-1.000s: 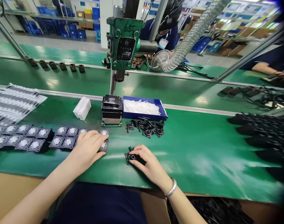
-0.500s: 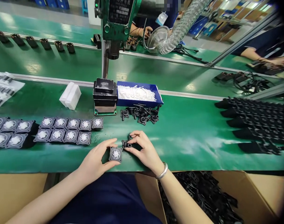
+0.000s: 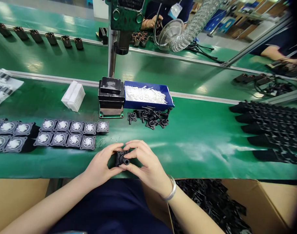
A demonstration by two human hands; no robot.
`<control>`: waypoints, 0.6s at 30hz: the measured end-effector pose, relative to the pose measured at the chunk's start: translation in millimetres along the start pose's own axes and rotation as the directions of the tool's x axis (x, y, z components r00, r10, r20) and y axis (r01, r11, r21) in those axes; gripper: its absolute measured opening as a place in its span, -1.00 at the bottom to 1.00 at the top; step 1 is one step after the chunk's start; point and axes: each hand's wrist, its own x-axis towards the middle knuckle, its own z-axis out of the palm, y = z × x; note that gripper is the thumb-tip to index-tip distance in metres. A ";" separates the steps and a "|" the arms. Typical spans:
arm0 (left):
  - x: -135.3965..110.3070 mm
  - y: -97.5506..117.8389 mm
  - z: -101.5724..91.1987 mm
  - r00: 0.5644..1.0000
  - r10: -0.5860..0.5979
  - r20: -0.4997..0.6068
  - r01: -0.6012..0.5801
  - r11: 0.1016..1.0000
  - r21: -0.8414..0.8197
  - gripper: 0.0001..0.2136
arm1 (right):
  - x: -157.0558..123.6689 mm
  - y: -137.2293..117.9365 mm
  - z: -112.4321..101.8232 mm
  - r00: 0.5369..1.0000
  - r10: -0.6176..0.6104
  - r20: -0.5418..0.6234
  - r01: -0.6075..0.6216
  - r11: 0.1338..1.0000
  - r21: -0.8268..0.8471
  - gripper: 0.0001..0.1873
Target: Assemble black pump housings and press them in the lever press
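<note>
Close to the front edge of the green bench, my left hand [image 3: 102, 165] is closed around the sides of a square black pump body. Over that body lies a black pump cover [image 3: 121, 159] with a round pipe stub, gripped between the thumb and fingers of my right hand [image 3: 144, 162]. The white impeller in the body is hidden under the cover. Whether the two parts are fully seated on each other, I cannot tell. Beyond my hands is a loose pile of similar black covers [image 3: 152, 118]. Rows of pump bodies with white impellers [image 3: 73, 139] stand to the left.
A press [image 3: 122, 39] with a black base block [image 3: 111, 92] stands ahead, beside a blue tray [image 3: 148, 105] of white strips. A white block [image 3: 73, 96] is left of it. Black parts [image 3: 270, 130] line the right. Below is a carton [image 3: 267, 201] of black parts. Co-workers sit opposite.
My right hand has moved left and brought the cover onto the pump body, covering the white impeller. My left hand still holds the body. The view has shifted slightly.
</note>
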 end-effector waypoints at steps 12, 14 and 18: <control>1.6 1.5 -1.8 0.999 0.041 0.019 -0.041 0.999 0.023 -0.45 | -0.5 3.1 4.5 1.000 0.004 0.023 -0.005 1.000 0.026 -0.82; 3.5 3.7 -4.6 0.998 0.054 0.039 -0.055 0.998 0.035 -0.46 | -0.6 5.0 4.7 0.999 0.028 0.039 -0.030 0.998 0.050 -0.83; 8.7 6.5 -10.2 0.991 0.095 0.098 -0.103 0.991 0.083 -0.50 | -3.5 8.2 8.9 0.999 0.040 0.021 -0.042 0.996 0.073 -0.81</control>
